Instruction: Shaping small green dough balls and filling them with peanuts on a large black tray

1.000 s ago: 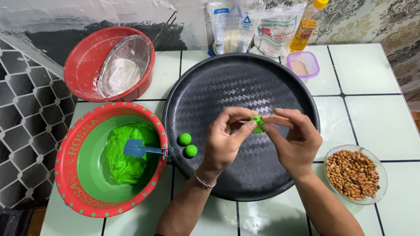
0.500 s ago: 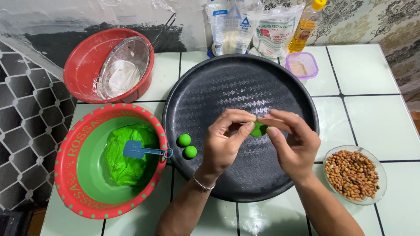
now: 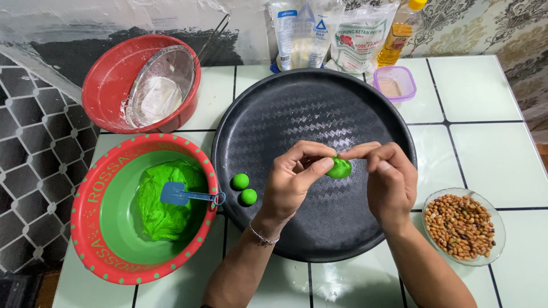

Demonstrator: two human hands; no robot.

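At the far left of the tiled table (image 3: 474,97) stand two red bowls. The rear red bowl (image 3: 108,85) holds one metal sieve (image 3: 160,94) dusted with white flour. The front bowl (image 3: 97,228), red outside with green dots and green inside, holds one mass of bright green dough (image 3: 162,208) with one blue scraper (image 3: 182,195) lying on it.

Next comes one large round black tray (image 3: 297,114). On its left edge sit two small green dough balls (image 3: 244,189), just beside each other. Over the tray's middle, the left hand (image 3: 291,182) and the right hand (image 3: 391,179) meet: the fingers of both are pinched on one piece of green dough (image 3: 341,167), held between the two hands above the tray, not touching it. The left wrist wears one thin bracelet (image 3: 264,238).

Behind the tray stand two plastic bags (image 3: 334,34) of white flour, one bottle of oil (image 3: 399,31), and one small purple-rimmed container (image 3: 394,83). At the right front, one glass dish of peanuts (image 3: 461,224) rests near the right forearm.
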